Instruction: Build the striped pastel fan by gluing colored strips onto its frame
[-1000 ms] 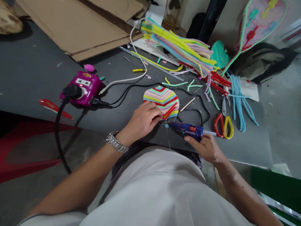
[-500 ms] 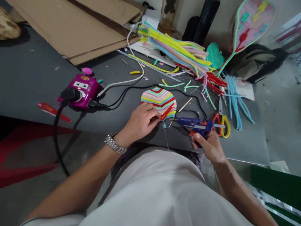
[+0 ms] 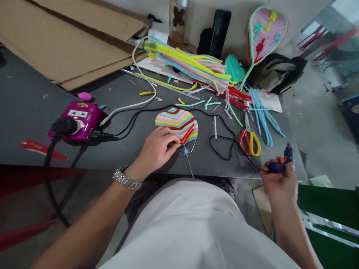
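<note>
A round, fan-shaped piece [image 3: 176, 121] covered in zigzag stripes of coloured pipe cleaners lies on the table, with a wire stem and a small blue bit below it. Over its lower left edge, my left hand [image 3: 160, 149] has its fingers pinched on the end of a red pipe cleaner [image 3: 187, 134], which slants up across the stripes. My right hand [image 3: 281, 181] grips a blue glue gun [image 3: 284, 161] by the table's right edge, nozzle pointing up and away. Its black cord trails left across the table.
Red-and-yellow-handled scissors [image 3: 249, 143] and a wooden stick [image 3: 215, 127] lie between my hands. Behind are a bundle of pipe cleaners [image 3: 193, 67], blue pipe cleaners [image 3: 262, 116] and a finished pink fan [image 3: 267, 35]. A purple power socket [image 3: 80, 121] and cardboard [image 3: 75, 41] are at left.
My right hand has carried the glue gun away from the striped piece to the table's right edge, turning its nozzle upward. My left hand stays at the piece. The view has shifted right.
</note>
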A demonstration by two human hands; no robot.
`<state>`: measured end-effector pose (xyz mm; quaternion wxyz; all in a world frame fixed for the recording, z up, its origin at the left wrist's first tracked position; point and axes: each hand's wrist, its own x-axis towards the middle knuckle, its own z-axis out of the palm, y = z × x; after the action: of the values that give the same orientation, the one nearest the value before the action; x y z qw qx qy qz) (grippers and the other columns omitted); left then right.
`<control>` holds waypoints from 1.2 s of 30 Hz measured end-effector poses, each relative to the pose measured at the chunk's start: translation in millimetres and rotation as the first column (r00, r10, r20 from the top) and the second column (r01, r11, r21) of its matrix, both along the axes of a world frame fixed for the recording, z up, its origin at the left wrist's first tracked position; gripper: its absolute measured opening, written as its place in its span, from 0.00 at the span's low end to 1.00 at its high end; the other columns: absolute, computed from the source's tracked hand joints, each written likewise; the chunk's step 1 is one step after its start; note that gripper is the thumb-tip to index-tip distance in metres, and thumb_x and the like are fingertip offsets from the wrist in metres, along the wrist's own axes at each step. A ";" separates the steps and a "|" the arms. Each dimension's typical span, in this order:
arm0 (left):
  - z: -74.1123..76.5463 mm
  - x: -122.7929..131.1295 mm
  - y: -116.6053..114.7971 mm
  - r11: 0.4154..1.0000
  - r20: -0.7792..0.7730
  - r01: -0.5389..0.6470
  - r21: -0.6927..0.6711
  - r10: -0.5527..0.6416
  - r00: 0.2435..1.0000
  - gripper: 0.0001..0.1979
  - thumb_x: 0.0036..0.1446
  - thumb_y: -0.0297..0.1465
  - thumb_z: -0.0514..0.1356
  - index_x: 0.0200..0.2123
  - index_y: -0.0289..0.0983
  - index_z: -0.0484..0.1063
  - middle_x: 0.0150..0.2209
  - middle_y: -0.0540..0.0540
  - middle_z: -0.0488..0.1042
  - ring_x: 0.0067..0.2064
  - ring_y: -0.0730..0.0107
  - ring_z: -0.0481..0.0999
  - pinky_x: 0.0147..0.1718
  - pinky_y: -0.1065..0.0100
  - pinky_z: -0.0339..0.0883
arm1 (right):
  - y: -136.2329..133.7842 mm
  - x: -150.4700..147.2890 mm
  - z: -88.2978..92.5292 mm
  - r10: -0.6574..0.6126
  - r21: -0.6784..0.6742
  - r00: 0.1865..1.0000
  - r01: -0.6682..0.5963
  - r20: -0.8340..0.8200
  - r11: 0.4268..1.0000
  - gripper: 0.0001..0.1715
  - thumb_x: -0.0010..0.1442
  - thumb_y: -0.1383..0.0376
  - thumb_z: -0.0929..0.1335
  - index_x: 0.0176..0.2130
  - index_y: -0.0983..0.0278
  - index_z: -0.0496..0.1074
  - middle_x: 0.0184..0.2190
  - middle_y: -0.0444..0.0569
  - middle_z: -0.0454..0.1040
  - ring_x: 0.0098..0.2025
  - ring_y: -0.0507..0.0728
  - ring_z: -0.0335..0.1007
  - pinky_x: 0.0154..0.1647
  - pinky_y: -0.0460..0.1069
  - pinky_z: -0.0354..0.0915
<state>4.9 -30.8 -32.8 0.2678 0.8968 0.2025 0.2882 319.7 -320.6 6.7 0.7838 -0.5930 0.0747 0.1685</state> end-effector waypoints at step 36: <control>21.7 -6.7 -16.7 0.986 -0.072 0.004 0.167 0.009 0.997 0.05 0.71 0.29 0.61 0.39 0.40 0.76 0.39 0.47 0.80 0.42 0.62 0.71 0.39 0.59 0.56 | 187.3 -87.8 -5.9 0.735 -0.819 -0.419 -0.472 0.533 0.326 0.09 0.72 0.63 0.69 0.39 0.60 0.79 0.36 0.48 0.81 0.43 0.58 0.76 0.53 0.56 0.65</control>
<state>-1.8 -47.5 -11.0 0.1840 0.9256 0.1884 0.2717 231.9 -133.3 0.9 0.3012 -0.5434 -0.7668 0.1612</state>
